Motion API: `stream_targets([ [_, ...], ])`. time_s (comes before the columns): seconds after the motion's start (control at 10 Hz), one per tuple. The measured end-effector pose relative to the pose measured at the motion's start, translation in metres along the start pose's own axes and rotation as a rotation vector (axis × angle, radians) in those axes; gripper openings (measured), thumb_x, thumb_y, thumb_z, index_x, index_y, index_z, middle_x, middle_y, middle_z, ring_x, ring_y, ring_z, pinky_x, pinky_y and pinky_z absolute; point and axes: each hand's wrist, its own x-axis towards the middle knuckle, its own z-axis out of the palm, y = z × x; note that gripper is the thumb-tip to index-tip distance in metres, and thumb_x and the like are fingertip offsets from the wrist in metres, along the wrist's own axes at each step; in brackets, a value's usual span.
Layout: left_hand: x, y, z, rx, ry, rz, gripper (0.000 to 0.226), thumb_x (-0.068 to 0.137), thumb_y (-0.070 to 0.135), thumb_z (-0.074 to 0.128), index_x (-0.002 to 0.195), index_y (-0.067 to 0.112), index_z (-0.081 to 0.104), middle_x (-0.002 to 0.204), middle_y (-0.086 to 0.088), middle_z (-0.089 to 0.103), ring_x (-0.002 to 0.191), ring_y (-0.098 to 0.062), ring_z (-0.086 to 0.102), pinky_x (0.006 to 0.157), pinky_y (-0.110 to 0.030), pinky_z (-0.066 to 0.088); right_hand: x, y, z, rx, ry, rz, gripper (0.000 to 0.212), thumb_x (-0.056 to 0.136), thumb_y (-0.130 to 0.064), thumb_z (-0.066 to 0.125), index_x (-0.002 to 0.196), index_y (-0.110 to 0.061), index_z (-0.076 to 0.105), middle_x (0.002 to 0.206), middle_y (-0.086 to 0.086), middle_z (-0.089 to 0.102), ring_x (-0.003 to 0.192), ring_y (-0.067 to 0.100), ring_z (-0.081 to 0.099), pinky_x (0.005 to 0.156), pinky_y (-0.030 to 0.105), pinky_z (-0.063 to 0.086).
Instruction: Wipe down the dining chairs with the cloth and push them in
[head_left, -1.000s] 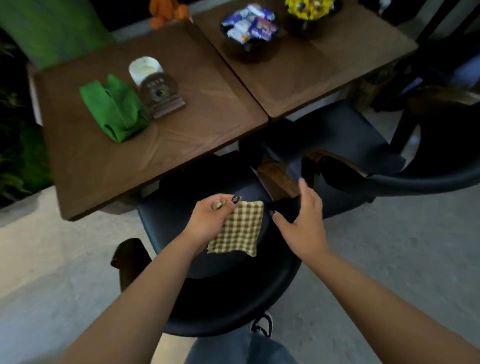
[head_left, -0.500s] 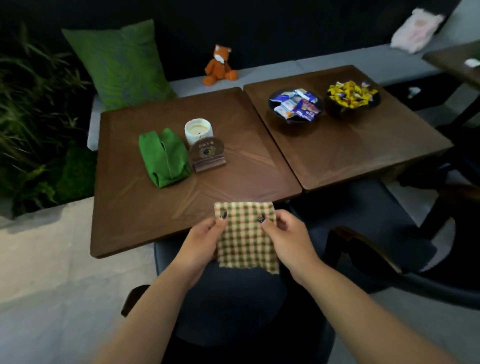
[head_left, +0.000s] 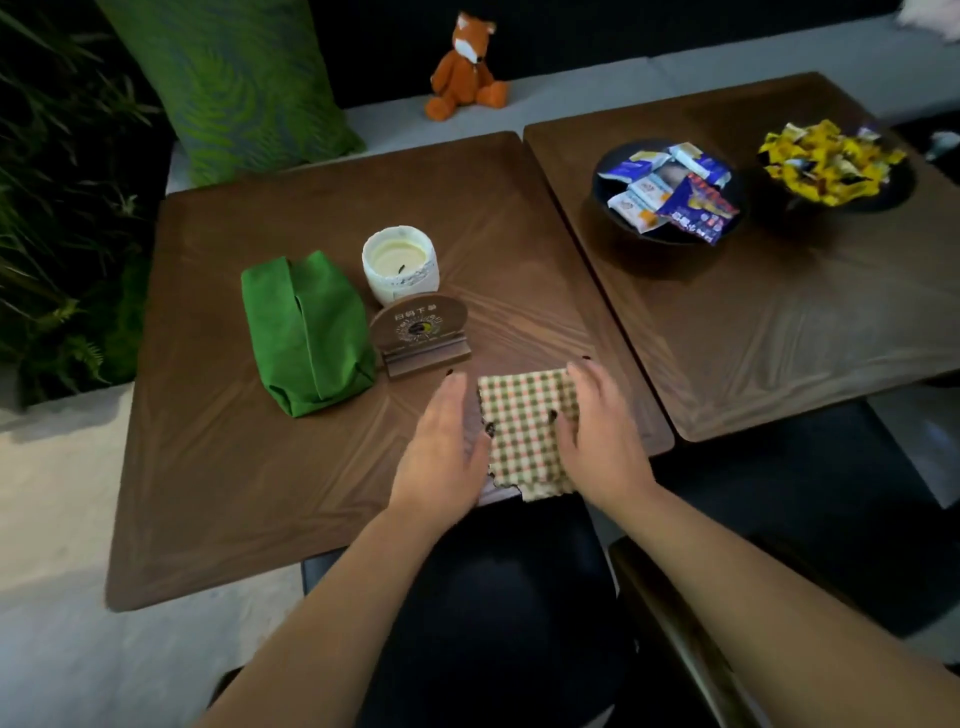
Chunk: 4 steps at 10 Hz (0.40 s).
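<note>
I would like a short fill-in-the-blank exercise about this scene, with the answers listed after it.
1. The checked cloth lies on the near edge of the ____ between both hands.
2. The tissue pouch beside the candle is ____ in colour.
3. The toy sitting on the bench behind the tables is a ____.
4. The bowl of blue packets stands on the ____ table.

Answers: table; green; fox; right
</note>
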Motion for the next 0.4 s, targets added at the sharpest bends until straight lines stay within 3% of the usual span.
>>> stream_targets([
  [0.1,0.0,0.002,0.02,0.296,-0.168,0.128,0.07,0.102,0.028,0.041,0.156,0.01,0.001,0.165,-0.003,-0.001,0.151,-0.015,-0.007,0.122,-0.034,0.001,-0.007,0.023,0.011,-0.226,-0.226,-0.139,0.058,0.1,-0.021,0.037,0.152,-0.009,0.016,0.159,0.004,0.013,0.147,0.017,0.012,0.119,0.038,0.016],
  [0.2,0.004,0.002,0.033,0.531,-0.228,0.102,0.066,0.105,0.035,0.026,0.155,0.011,-0.009,0.164,-0.003,-0.013,0.15,-0.017,-0.016,0.122,-0.04,-0.006,-0.004,0.032,0.015,-0.307,-0.272,-0.193,0.058,0.101,-0.021,0.031,0.152,-0.007,0.009,0.161,0.004,0.005,0.148,0.017,0.001,0.12,0.043,0.011],
  [0.4,-0.003,0.017,0.025,0.467,-0.189,0.011,0.068,0.104,0.033,0.031,0.155,0.009,-0.007,0.165,-0.004,-0.01,0.15,-0.018,-0.014,0.121,-0.039,-0.005,0.001,0.025,-0.001,-0.149,-0.252,-0.162,0.06,0.101,-0.024,0.034,0.153,-0.009,0.008,0.16,0.006,0.008,0.148,0.019,0.005,0.119,0.037,0.01],
])
